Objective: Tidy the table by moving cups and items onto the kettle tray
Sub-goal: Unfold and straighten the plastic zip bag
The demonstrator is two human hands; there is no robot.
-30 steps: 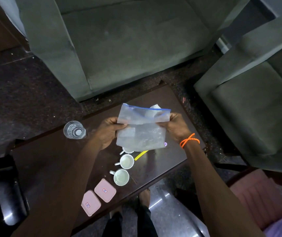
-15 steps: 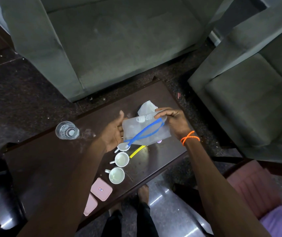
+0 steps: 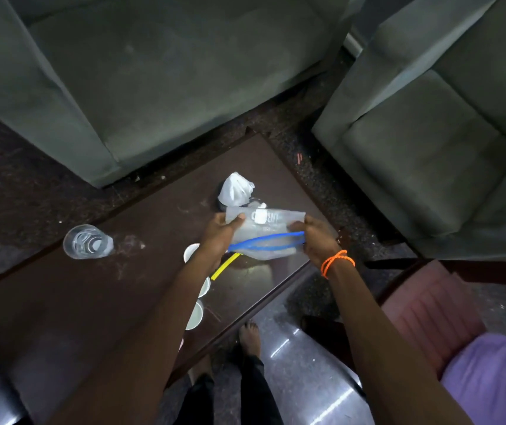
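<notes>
A clear zip bag [image 3: 271, 227] with a blue zip strip hangs just above the dark table [image 3: 61, 302], its mouth facing me. My left hand [image 3: 219, 233] grips its left end and my right hand [image 3: 317, 237] grips its right end. Three white cups [image 3: 191, 252] stand in a row under my left forearm, partly hidden by it. A yellow stick [image 3: 225, 266] lies beside them. A crumpled white wrapper [image 3: 235, 188] rests on the table behind the bag. No kettle tray shows.
A clear glass [image 3: 88, 242] lies at the table's left. Grey sofas stand beyond the table and to the right. A pink-cushioned chair [image 3: 429, 308] is at the lower right. My bare feet are at the table's near edge.
The bag has come down from upright in front of me to low and flat over the table, its blue mouth spread between my hands. The white wrapper behind it is now uncovered.
</notes>
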